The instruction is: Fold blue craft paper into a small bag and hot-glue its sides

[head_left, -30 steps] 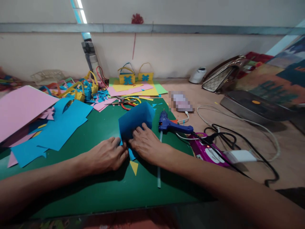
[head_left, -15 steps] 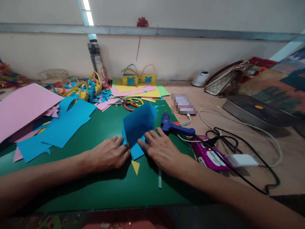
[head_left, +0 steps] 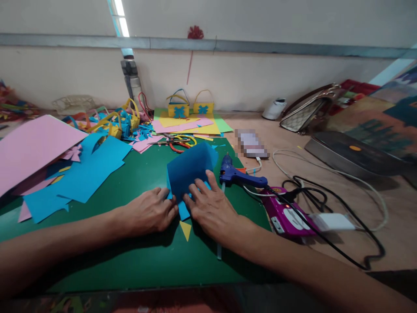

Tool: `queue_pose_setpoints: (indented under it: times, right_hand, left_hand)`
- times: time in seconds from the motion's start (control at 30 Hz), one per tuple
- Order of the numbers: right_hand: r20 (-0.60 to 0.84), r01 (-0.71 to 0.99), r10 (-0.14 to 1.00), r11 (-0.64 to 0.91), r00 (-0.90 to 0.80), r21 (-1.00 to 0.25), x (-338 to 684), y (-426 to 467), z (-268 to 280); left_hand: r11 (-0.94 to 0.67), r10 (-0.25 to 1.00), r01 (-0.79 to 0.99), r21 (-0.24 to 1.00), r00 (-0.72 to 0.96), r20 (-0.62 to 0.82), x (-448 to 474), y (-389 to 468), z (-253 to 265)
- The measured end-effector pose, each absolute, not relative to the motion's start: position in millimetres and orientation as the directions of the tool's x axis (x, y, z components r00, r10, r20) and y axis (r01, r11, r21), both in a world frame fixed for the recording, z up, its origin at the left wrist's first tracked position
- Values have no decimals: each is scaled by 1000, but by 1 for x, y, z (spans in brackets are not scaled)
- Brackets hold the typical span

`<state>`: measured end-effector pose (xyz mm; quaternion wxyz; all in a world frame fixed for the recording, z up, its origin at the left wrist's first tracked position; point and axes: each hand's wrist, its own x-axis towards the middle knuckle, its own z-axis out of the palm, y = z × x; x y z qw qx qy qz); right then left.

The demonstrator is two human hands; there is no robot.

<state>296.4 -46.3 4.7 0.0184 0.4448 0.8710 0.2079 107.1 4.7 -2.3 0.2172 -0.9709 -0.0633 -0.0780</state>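
Note:
A folded piece of blue paper [head_left: 187, 171] stands partly upright on the green mat [head_left: 130, 265], its back flap raised. My left hand [head_left: 153, 211] is closed, with curled fingers gripping the paper's lower left edge. My right hand [head_left: 211, 206] lies across the lower right part, fingers spread and pressing on the fold; it hides much of the bottom flap. Just below the paper is a small yellow paper triangle [head_left: 186, 231]. To the right of my right hand rests a blue glue gun [head_left: 243, 177]. A translucent glue stick [head_left: 219, 252] shows beneath my right wrist.
Scissors [head_left: 177, 142] lie behind the blue paper. Pink sheets [head_left: 39, 139] and blue sheets [head_left: 94, 169] cover the left side. Two yellow paper bags [head_left: 178, 109] stand at the back. A purple power strip [head_left: 289, 215], cables and a phone [head_left: 252, 143] are on the right.
My right hand has slid left across the lower flap, closer to my left hand. The paper's raised right side has shifted slightly right. My left hand keeps its place.

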Motion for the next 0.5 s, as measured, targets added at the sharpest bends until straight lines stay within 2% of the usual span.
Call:
queue_pose_setpoints:
  times: [0.07, 0.27, 0.5]
  right_hand:
    - [174, 762, 771, 519, -613, 387, 294, -45, 1]
    - [170, 761, 754, 570, -634, 309, 291, -41, 1]
    - [125, 762, 770, 568, -625, 310, 297, -41, 10]
  left_hand:
    - [-898, 90, 159, -409, 979, 184, 107, 5, -2]
    - [-898, 123, 168, -407, 983, 134, 107, 5, -2]
    - [-871, 117, 180, -457, 980, 164, 106, 5, -5]
